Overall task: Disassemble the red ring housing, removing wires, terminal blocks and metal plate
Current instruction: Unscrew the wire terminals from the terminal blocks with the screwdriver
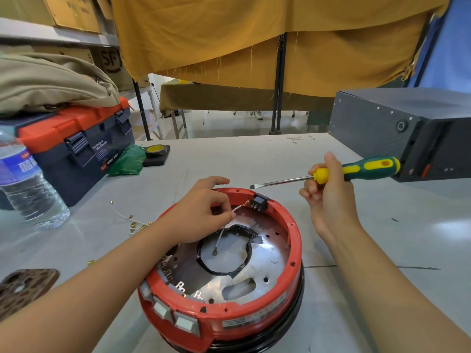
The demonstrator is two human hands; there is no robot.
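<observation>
Red ring housing (254, 312) sits closest, at the near edge of the table (254, 154), lying flat with its open side up so the parts inside are easy to reach. Inside it lies the shiny metal plate (265, 266), which has a big round hole in the middle. A small black terminal block (260, 201) is still stuck on the far rim of the ring.

Over the ring, the left hand (201, 210) pinches a thin white wire (224, 228) between thumb and fingertip. One end of the wire runs up to the black block. The other end, with a little metal ring on it, hangs loose over the hole in the plate. It looks like the hand holds the wire tight so it can be pulled off the block.

To the right, the right hand (328, 197) is closed around the yellow and green handle of a screwdriver (354, 170). Its flat tip points left, just beyond the block and not touching anything. It seems to be kept up and ready, out of the way of the pulling hand.

Some loose wires (132, 222) with gold ends lie on the table left of the ring, likely put there once they were out. Farther left stand a water bottle (28, 184) and a toolbox (84, 146).
</observation>
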